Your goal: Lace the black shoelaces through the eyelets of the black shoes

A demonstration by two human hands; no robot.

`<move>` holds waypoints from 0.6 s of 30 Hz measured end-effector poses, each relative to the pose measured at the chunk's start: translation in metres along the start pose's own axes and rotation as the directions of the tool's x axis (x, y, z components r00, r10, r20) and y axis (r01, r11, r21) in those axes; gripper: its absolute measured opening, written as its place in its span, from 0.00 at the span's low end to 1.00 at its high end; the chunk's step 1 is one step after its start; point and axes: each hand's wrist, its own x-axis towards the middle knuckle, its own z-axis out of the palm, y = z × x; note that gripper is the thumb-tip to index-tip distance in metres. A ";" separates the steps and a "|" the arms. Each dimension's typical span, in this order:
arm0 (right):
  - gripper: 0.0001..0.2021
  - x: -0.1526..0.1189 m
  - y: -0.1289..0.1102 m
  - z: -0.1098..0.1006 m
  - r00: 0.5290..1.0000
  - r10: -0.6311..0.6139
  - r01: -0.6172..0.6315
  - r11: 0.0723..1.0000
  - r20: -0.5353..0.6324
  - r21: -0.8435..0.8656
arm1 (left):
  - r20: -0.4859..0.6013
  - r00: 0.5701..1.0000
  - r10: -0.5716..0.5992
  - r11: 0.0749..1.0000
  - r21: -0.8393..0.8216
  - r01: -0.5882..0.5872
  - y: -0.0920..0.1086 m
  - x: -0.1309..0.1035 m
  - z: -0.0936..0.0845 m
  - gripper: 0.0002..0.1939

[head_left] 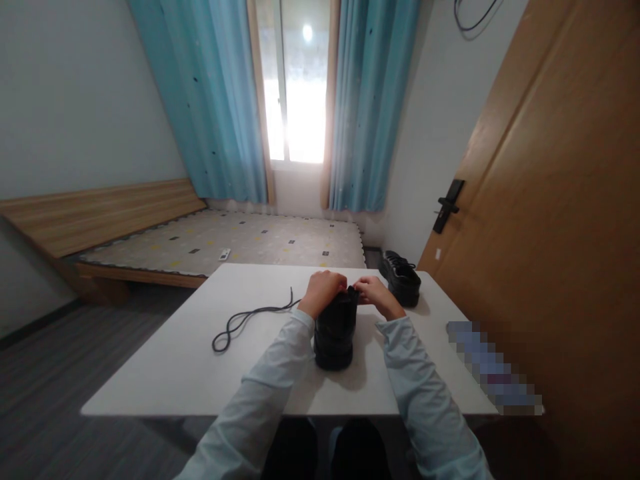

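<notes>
A black shoe (334,343) stands upright on the white table (200,383), its heel towards me. My left hand (324,291) is closed on the upper left of the shoe, fingers curled over its far side. From the right, my right hand (377,296) reaches in with bent fingers, the fingertips pinched at the shoe's upper right edge. Both sets of fingertips are partly hidden, so any lace between them cannot be made out. A dark shoelace (240,317) lies looped on the table to the left, running up to my left wrist.
A second black shoe (404,283), laced, rests at the table's back right. Along the right edge lies a blurred-out flat item (487,367). A bed (260,240) with a small white object (225,255) stands beyond the table. A wooden door (545,220) is close on the right.
</notes>
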 end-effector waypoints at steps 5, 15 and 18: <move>0.05 0.003 0.002 -0.001 1.000 -0.009 0.009 1.000 -0.009 -0.028 | 0.002 1.000 0.015 1.000 0.004 -0.015 0.003 0.004 0.003 0.09; 0.07 -0.001 0.002 -0.002 0.998 -0.023 0.024 1.000 0.064 -0.011 | -0.004 1.000 0.031 0.999 0.018 -0.031 0.003 0.008 0.006 0.09; 0.10 0.000 0.004 -0.004 0.995 -0.046 0.046 0.999 0.093 0.004 | -0.001 0.999 0.043 0.999 0.029 -0.043 0.002 0.010 0.006 0.10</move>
